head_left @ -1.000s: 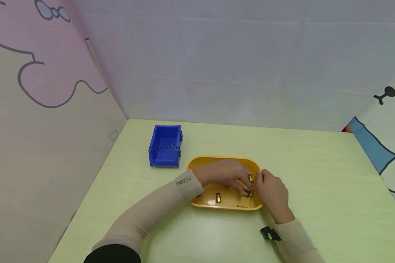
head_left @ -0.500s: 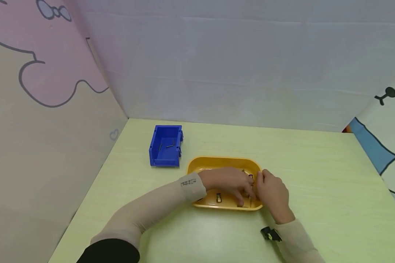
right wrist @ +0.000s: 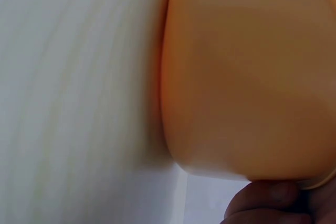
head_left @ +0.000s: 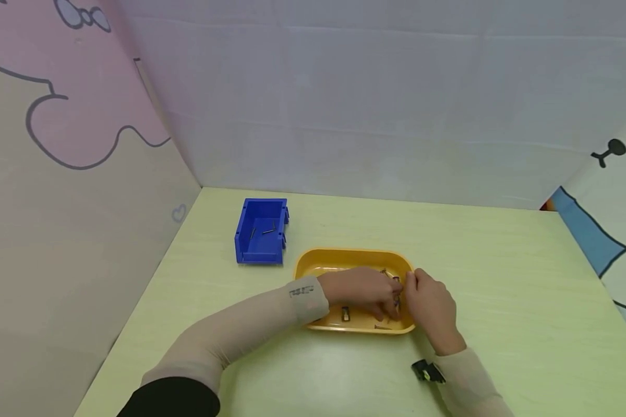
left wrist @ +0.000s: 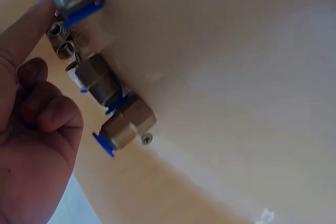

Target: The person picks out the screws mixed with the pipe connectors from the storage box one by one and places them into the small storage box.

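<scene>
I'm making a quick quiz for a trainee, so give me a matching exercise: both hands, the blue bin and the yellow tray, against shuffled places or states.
1. Left hand
2. Right hand
3. Blue bin
4. Yellow tray

A. Contains metal fittings with blue ends
B. Grips the tray's right end
C. Stands farther back, toward the left
D. Reaches down into the tray

Pairs: 1-D, 2-B, 3-C, 4-A.

– Are you making out any lettering on that left sleeve (head_left: 240, 330)?
– I'm seeing a dark printed mark (head_left: 301, 290) running along its cuff (head_left: 309, 308), but the characters are blurring too much to read
– Is anything showing on the left wall (head_left: 83, 231)?
– A small heart sign (head_left: 179, 213) is showing there in outline; no word or number is coming out readable
</scene>
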{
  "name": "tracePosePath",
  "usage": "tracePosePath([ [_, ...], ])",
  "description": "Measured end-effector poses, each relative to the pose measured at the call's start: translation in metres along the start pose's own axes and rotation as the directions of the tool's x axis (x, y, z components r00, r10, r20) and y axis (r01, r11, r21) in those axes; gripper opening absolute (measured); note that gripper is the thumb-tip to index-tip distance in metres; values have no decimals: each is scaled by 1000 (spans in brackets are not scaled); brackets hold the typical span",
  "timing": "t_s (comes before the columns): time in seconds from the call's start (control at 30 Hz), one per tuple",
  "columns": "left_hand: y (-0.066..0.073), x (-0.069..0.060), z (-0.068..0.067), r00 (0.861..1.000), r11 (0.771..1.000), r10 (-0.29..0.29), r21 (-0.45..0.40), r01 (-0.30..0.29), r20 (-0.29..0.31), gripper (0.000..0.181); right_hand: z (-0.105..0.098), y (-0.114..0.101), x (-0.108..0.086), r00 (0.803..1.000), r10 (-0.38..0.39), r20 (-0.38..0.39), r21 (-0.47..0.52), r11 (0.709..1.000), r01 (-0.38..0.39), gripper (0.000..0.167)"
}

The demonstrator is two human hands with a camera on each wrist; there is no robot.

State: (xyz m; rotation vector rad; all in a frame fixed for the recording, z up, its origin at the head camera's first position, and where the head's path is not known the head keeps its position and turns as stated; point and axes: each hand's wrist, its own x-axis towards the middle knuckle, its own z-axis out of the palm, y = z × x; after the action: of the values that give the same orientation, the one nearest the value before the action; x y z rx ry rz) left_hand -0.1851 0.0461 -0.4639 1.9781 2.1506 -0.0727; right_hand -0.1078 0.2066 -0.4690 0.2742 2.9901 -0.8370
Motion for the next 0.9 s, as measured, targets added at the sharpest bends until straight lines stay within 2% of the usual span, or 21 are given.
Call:
tracePosePath([
  [0.27, 0, 2, 1, 998, 999, -29, 22, 30, -51, 14, 2, 0, 1, 1000, -3, 5, -3, 1000, 3, 41],
  [0.4, 1, 3, 0, 997, 999, -51, -4, 51, -65, 9, 2, 1, 1, 1000, -3, 4, -5, 1000, 3, 41],
  [0.6, 3, 5, 1, 995, 998, -55, 16, 56, -79, 24, 2, 1, 1, 1000, -5, 0, -1, 1000, 5, 42],
  [0.67, 4, 5, 0, 996, 998, -55, 17, 57, -75, 25, 2, 1, 0, 1000, -3, -2, 2, 1000, 3, 42],
  [0.83, 6, 4, -2, 997, 998, -64, 4, 64, -48, 10, 1, -1, 0, 1000, 4, 3, 3, 1000, -4, 42],
  [0.9, 6, 3, -2, 997, 998, -67, 5, 67, -42, 10, 1, -1, 0, 1000, 3, 3, 2, 1000, -3, 42],
])
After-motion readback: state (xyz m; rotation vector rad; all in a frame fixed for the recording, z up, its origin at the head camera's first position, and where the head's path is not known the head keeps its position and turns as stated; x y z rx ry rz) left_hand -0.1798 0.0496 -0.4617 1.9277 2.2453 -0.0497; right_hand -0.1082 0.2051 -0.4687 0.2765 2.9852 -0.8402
